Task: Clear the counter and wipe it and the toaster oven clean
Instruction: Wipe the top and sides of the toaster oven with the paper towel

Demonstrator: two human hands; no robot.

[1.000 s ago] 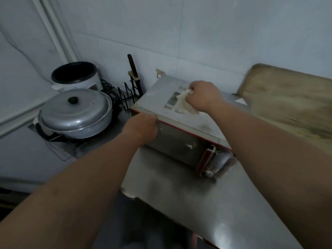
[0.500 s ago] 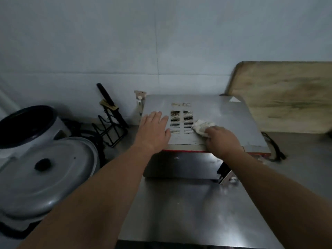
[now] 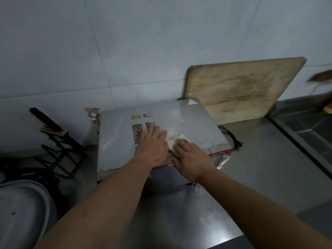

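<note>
Worn rectangular wooden cutting board (image 3: 240,90) leans on pale tiled wall (image 3: 125,51). Black wire rack (image 3: 59,159) at left holds a black-handled knife (image 3: 52,127). Grey metal pot lid (image 3: 21,212) at lower left. Black power cord (image 3: 231,136) lies below board.

Both your forearms reach up from the bottom of the frame and meet near the centre. Your left hand (image 3: 152,144) lies flat, palm down, fingers together and extended toward the upper right. Your right hand (image 3: 191,159) sits just beside it, palm down, fingers pressing down
</note>
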